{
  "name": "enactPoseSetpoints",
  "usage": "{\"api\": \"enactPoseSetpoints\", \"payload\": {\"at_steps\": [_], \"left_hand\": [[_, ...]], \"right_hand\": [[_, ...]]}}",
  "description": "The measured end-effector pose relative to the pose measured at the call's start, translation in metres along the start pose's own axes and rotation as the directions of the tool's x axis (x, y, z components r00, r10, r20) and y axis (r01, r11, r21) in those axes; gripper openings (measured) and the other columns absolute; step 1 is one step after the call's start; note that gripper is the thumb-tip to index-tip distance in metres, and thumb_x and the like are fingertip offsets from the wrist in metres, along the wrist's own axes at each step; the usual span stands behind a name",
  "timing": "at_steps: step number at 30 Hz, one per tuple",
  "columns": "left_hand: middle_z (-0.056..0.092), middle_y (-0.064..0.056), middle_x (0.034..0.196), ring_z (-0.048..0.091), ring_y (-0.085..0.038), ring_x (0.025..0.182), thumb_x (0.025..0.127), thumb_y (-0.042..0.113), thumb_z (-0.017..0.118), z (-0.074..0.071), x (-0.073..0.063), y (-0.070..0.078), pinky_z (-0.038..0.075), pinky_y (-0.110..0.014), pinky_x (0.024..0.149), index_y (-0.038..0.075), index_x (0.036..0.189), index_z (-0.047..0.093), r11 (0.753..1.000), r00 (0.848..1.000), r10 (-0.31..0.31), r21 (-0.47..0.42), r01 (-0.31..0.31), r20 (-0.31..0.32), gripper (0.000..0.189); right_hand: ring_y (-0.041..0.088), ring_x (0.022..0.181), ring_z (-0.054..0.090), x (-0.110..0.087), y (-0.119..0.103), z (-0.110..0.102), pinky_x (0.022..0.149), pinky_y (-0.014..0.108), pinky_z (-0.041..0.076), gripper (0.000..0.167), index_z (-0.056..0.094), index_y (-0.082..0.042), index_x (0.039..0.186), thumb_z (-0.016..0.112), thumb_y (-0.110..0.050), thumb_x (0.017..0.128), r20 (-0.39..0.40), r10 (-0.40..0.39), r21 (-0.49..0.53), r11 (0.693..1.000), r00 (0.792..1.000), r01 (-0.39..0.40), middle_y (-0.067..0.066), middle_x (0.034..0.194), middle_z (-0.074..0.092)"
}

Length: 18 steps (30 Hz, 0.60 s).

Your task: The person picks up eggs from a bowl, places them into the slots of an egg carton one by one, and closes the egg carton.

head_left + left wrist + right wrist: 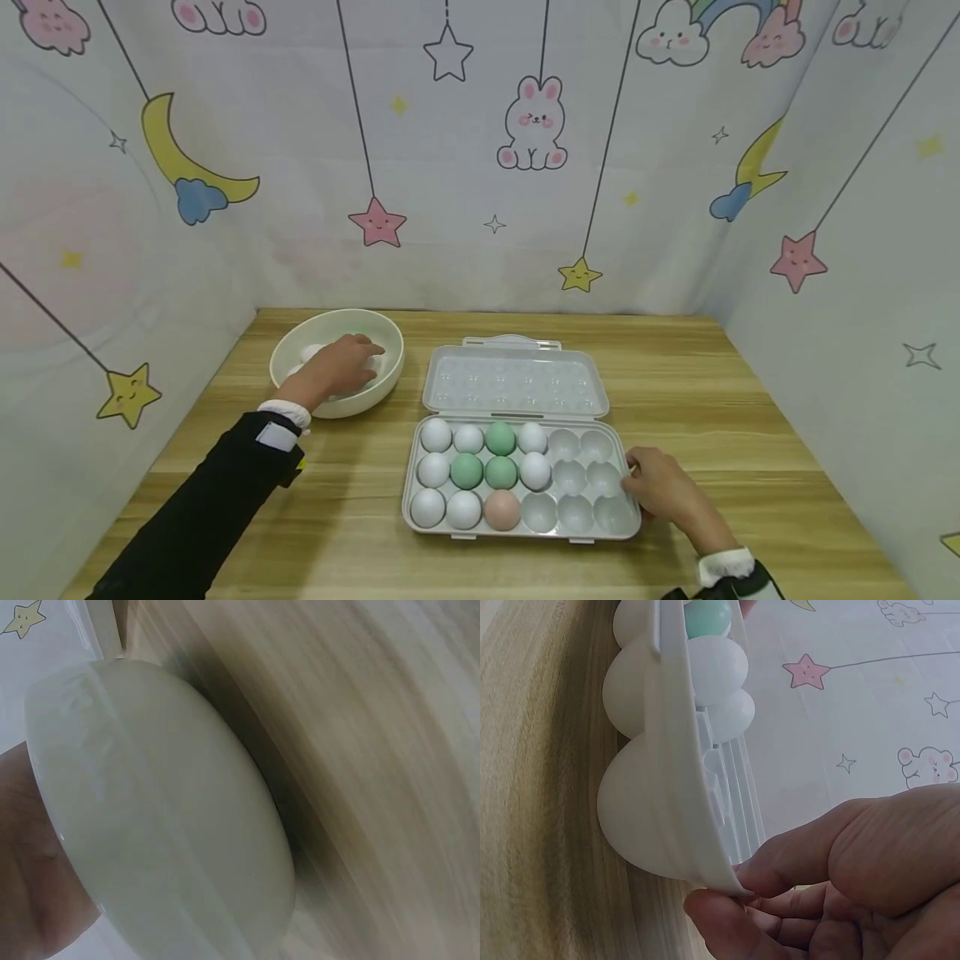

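At the near right, on the wooden table [525, 571], the right hand [663, 485] pinches the right rim of the egg tray [617, 518] between thumb and fingers. The tray's near row holds two white eggs [427, 508] and a pink egg [502, 510]; green eggs [467, 472] and more white ones fill the left of the farther rows. Beyond lies the open lid [517, 383]. Far left, the left hand [339, 367] reaches into a pale bowl [378, 393] among white eggs; whether its fingers grasp one, I cannot tell
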<state>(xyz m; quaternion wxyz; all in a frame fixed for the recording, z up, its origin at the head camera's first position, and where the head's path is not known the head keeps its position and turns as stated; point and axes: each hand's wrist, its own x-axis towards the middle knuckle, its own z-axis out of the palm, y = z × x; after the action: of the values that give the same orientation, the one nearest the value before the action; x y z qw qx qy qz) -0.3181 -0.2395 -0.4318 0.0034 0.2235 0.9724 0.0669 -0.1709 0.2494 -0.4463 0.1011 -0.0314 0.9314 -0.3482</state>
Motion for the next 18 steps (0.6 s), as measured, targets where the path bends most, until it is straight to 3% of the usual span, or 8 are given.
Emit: {"api": "enactPoseSetpoints", "payload": {"at_steps": [5, 11, 18], "left_hand": [[0.065, -0.024, 0.124, 0.059, -0.044, 0.119, 0.095, 0.006, 0.064, 0.008, 0.006, -0.003, 0.049, -0.056, 0.100, -0.002, 0.125, 0.070, 1.000, 1.000, 0.013, 0.003, -0.013, -0.025, 0.032], [0.067, -0.021, 0.118, 0.061, -0.041, 0.114, 0.093, -0.001, 0.059, 0.015, 0.010, -0.002, 0.052, -0.055, 0.095, 0.000, 0.124, 0.071, 1.000, 0.999, -0.011, 0.007, 0.011, -0.034, 0.034], [0.069, -0.019, 0.109, 0.065, -0.039, 0.105, 0.095, -0.003, 0.058, 0.015, 0.014, 0.004, 0.054, -0.054, 0.091, 0.001, 0.120, 0.073, 1.000, 0.999, 0.002, 0.032, -0.001, -0.047, 0.029]], "right_hand": [[0.019, 0.043, 0.056, -0.001, -0.001, -0.001, 0.041, 0.027, 0.045, 0.007, 0.061, 0.004, 0.090, 0.061, 0.006, 0.084, 0.002, -0.004, -0.003, 1.000, 1.000, 0.004, 0.006, 0.062, 0.056], [0.020, 0.044, 0.058, -0.002, -0.001, 0.000, 0.041, 0.028, 0.047, 0.007, 0.060, 0.004, 0.091, 0.061, 0.006, 0.085, 0.004, 0.009, -0.004, 1.000, 1.000, -0.009, 0.006, 0.064, 0.056], [0.020, 0.044, 0.058, -0.001, -0.001, 0.000, 0.041, 0.028, 0.047, 0.008, 0.060, 0.004, 0.091, 0.061, 0.006, 0.084, -0.006, -0.008, -0.001, 1.000, 1.000, 0.008, 0.006, 0.064, 0.056]]}}
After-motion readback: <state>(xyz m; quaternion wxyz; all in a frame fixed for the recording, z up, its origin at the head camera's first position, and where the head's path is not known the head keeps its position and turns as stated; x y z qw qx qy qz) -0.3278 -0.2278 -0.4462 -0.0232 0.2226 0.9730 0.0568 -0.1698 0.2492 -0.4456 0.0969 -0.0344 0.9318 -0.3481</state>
